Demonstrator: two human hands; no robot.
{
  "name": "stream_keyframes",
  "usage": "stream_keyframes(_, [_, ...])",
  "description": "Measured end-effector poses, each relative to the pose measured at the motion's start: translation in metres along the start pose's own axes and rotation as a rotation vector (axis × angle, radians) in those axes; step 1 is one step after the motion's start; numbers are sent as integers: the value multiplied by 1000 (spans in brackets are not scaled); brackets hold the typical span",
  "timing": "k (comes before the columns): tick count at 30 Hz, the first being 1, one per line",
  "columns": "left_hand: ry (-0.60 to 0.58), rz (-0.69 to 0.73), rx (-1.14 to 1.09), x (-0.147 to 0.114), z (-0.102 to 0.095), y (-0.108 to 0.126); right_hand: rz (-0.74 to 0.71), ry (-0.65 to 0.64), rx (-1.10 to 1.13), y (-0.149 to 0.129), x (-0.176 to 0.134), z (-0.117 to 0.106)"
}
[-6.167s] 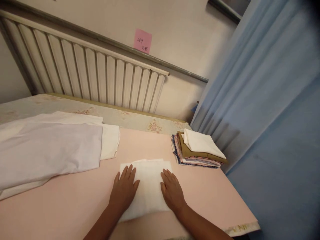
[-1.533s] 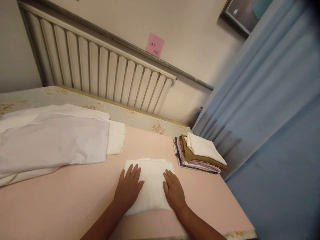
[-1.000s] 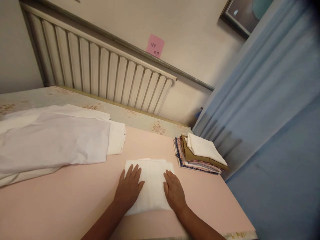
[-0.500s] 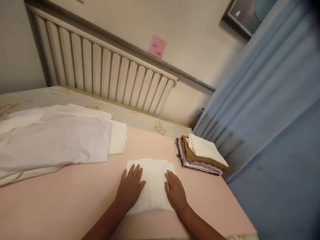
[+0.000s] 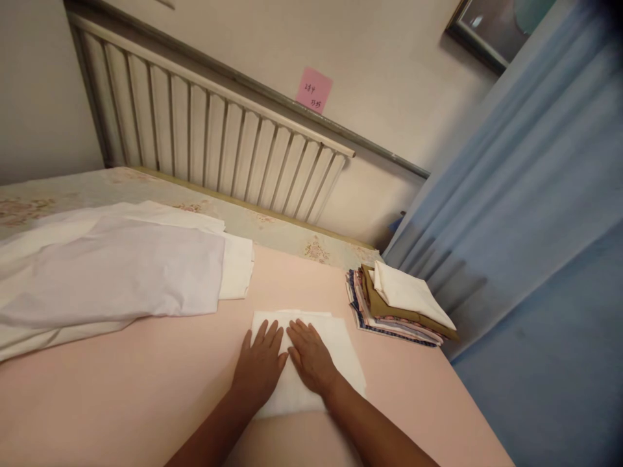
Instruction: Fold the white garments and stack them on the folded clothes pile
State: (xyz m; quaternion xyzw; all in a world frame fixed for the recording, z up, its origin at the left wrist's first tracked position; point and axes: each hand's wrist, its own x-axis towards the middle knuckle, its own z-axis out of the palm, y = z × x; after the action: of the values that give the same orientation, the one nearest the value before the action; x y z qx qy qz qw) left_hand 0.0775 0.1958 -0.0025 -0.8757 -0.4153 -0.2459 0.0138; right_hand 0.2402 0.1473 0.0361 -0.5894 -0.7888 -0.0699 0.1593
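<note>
A folded white cloth (image 5: 338,363) lies flat on the pink surface (image 5: 160,389) in front of me. My left hand (image 5: 260,363) rests palm down on its left part, fingers spread. Beside it, my right hand (image 5: 311,357) lies flat near the middle of the cloth, fingers stretched forward. The two thumbs are close to each other. Parts of the cloth under both palms are hidden.
Loose white and pale lilac fabric pieces (image 5: 121,272) are heaped at the left. A stack of folded cloths (image 5: 409,298), white on top, stands at the right near a blue curtain (image 5: 525,194). Behind the table are a radiator (image 5: 219,130) and a pink note (image 5: 314,89).
My right hand has slid left across the cloth, from its right edge to the middle beside my left hand. My left hand stays at the cloth's left side. The view has shifted slightly.
</note>
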Motion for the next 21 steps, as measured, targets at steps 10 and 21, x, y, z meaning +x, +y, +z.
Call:
stream_keyframes(10, [4, 5, 8, -1, 2, 0, 79, -17, -90, 35, 6, 14])
stream_keyframes(21, [1, -3, -8, 0, -1, 1, 170, 9, -146, 57, -10, 16])
